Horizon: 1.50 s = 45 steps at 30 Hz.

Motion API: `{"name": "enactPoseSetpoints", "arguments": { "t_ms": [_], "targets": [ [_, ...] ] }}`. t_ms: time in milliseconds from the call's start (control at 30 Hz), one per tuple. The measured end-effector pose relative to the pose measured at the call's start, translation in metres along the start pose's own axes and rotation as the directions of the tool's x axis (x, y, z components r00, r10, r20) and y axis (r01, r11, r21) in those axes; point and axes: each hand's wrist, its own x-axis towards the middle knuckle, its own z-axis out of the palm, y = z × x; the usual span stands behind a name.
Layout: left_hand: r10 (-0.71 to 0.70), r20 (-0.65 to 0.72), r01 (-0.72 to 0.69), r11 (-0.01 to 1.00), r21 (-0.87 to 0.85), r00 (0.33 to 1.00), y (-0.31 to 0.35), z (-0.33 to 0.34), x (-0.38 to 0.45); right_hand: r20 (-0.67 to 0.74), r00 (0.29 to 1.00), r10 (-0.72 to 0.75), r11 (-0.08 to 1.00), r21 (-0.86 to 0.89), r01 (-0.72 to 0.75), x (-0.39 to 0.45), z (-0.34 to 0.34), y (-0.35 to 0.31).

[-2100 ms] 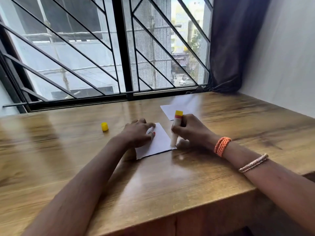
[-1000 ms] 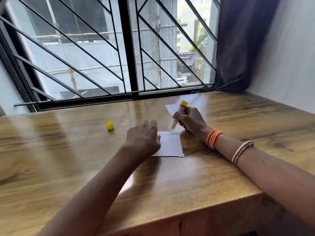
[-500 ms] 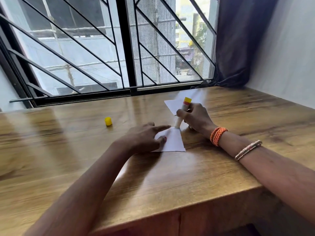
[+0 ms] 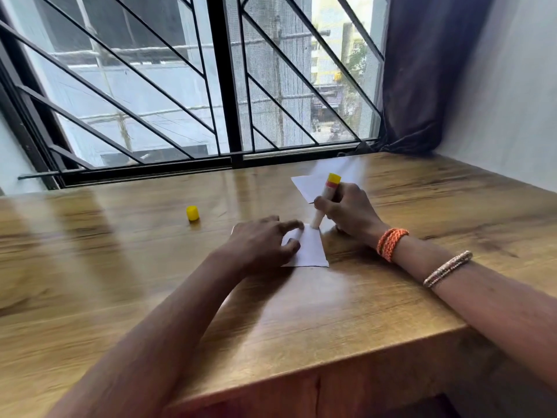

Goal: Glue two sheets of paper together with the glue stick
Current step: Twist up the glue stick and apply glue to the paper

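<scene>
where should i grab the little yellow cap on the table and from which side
Pinch the yellow cap across its round side wall, coming from straight above. It appears to stand upright and alone on the wooden table, left of the left hand, so nothing blocks a top-down pinch; its small size suits thumb and forefinger.

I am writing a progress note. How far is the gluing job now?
Done: yellow cap is off, lying on the table. In hand: right hand presses glue stick onto near sheet, steadied by left hand. Left: joining second sheet, lying apart behind.
</scene>
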Motion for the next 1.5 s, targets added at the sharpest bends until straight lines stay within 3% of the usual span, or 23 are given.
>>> {"name": "enactPoseSetpoints", "arguments": {
  "t_ms": [400, 900, 1233, 1400, 1500],
  "targets": [
    [-0.016, 0.005, 0.015, 1.0, 0.007, 1.0, 0.001, -0.002, -0.001, 0.106, 0.992, 0.061, 0.995, 0.071, -0.069, -0.012, -0.007, -0.004],
    [-0.025, 0.012, 0.024, 1.0, 0.008, 1.0, 0.001, -0.002, -0.001, 0.139, 0.99, 0.021, 0.994, 0.108, -0.036, -0.034, -0.013, -0.008],
    [-0.011, -0.006, 0.011, 1.0, 0.019, 1.0, 0.002, -0.002, -0.001, 0.232, 0.973, 0.004, 0.969, 0.24, -0.061, -0.047, -0.013, -0.01],
    [-0.006, -0.003, 0.006, 0.999, 0.032, 1.0, 0.0, 0.001, 0.0, 0.354, 0.934, 0.052, 0.917, 0.353, -0.185, -0.052, -0.02, -0.018],
    [0.001, 0.01, -0.001, 1.0, 0.024, 1.0, -0.001, 0.002, 0.001, 0.404, 0.905, 0.13, 0.81, 0.484, -0.332, -0.046, -0.028, -0.017]
  ]
}}
